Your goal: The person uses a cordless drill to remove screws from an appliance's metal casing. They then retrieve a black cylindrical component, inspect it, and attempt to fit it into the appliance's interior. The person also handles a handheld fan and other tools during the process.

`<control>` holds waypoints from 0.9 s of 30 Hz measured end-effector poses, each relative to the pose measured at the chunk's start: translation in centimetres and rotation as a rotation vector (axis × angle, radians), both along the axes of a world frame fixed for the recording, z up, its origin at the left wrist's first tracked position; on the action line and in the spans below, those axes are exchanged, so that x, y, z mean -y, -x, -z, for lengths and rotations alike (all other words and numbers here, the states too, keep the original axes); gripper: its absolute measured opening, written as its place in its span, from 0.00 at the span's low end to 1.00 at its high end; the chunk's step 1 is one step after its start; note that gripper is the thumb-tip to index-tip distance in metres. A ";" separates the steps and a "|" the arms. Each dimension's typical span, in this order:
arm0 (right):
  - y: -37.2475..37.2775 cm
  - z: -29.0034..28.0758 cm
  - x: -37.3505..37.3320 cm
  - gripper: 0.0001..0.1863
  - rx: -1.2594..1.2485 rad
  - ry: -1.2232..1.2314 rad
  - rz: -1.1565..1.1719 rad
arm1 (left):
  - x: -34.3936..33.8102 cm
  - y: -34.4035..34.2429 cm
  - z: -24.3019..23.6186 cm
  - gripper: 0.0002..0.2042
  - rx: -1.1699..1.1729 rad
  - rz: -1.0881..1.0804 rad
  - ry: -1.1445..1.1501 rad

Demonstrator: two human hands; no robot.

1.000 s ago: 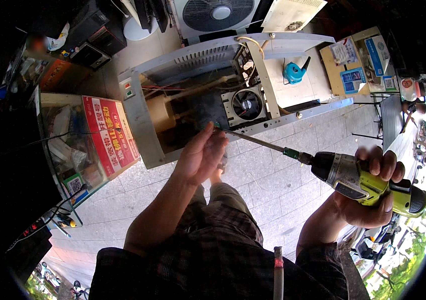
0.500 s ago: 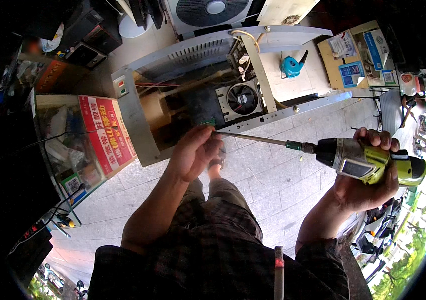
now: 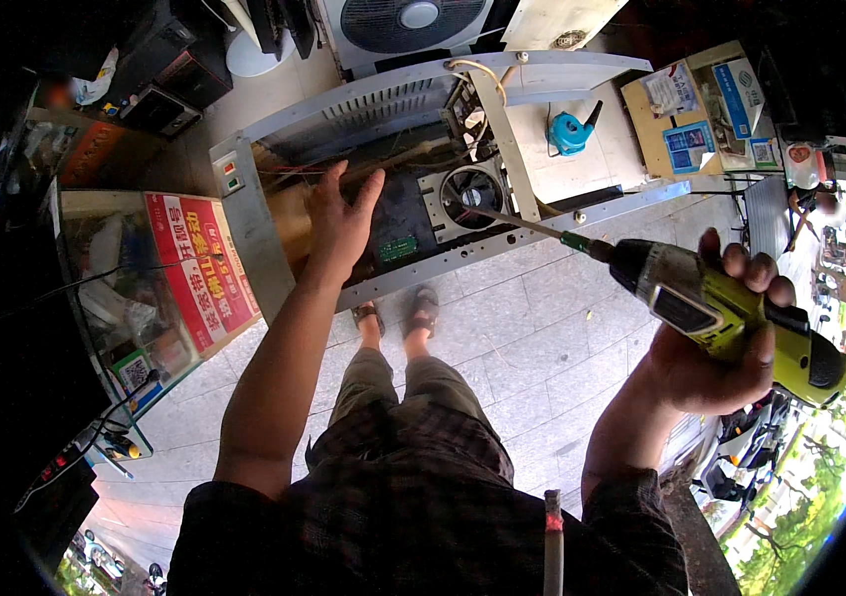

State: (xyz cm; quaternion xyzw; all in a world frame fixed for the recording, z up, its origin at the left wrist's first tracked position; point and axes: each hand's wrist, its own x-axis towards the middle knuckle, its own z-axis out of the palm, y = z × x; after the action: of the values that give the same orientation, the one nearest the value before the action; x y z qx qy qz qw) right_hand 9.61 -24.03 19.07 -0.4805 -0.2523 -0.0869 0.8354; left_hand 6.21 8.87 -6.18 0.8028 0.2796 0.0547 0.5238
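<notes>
With my left hand (image 3: 340, 221) spread open, apparently empty, over the grey metal housing (image 3: 252, 243) and my right hand (image 3: 706, 372) wrapped round the yellow-green power drill (image 3: 729, 323) beside it, I judge reaching in the step, the next calling for care near the round black fan (image 3: 472, 195).

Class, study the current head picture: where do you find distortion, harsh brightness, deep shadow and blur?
Head view: the metal frame has bowed long rails, as through a fisheye lens; head view: daylight glares around the trees at lower right, while the dark shirt sinks into shadow; head view: the right shoe looks soft, the drill clearer.
</notes>
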 end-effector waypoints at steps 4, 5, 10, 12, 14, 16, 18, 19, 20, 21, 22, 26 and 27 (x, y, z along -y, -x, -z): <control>-1.0 1.9 -1.2 0.21 0.116 0.089 -0.013 | 3.2 0.1 -2.6 0.44 -0.285 -0.188 0.402; -1.2 2.2 -2.1 0.21 0.140 0.106 -0.039 | 3.5 0.5 -2.6 0.43 -0.212 -0.147 0.413; -1.9 3.2 -4.8 0.20 0.168 0.194 -0.021 | 3.7 1.7 -1.8 0.42 0.059 0.010 0.449; -2.3 3.6 -5.5 0.20 0.180 0.199 -0.042 | 3.5 1.9 -1.5 0.43 0.063 0.041 0.413; -2.5 3.7 -6.3 0.22 0.158 0.257 0.033 | 3.2 2.1 -1.2 0.44 0.044 0.077 0.267; -2.6 3.9 -7.0 0.23 0.142 0.276 0.083 | 3.3 2.0 -1.8 0.44 0.038 0.079 0.279; -3.1 4.1 -7.1 0.21 0.183 0.272 0.015 | 3.2 2.0 -1.7 0.43 0.056 0.082 0.266; -3.2 4.2 -7.1 0.20 0.204 0.269 -0.020 | 3.1 2.1 -1.3 0.42 0.077 0.084 0.247; -3.3 4.3 -7.2 0.20 0.199 0.264 -0.025 | 2.9 2.2 -0.9 0.42 0.098 0.086 0.228; -3.3 4.4 -7.2 0.20 0.193 0.262 -0.026 | 3.0 2.2 -1.0 0.42 0.094 0.083 0.238; -3.4 4.4 -7.2 0.20 0.187 0.260 -0.027 | 3.1 2.2 -1.1 0.41 0.089 0.080 0.249; -3.6 4.4 -7.3 0.20 0.179 0.260 -0.039 | 3.1 2.1 -0.8 0.40 0.128 0.069 0.257; -3.6 4.5 -7.4 0.20 0.179 0.262 -0.038 | 3.0 2.1 -0.7 0.40 0.127 0.073 0.252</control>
State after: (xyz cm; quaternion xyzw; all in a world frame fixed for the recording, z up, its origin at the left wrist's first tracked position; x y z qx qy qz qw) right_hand 13.25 -16.66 14.54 -0.5709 -0.3439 -0.0799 0.7413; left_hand 4.10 5.85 -5.48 0.7351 0.2211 0.0508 0.6388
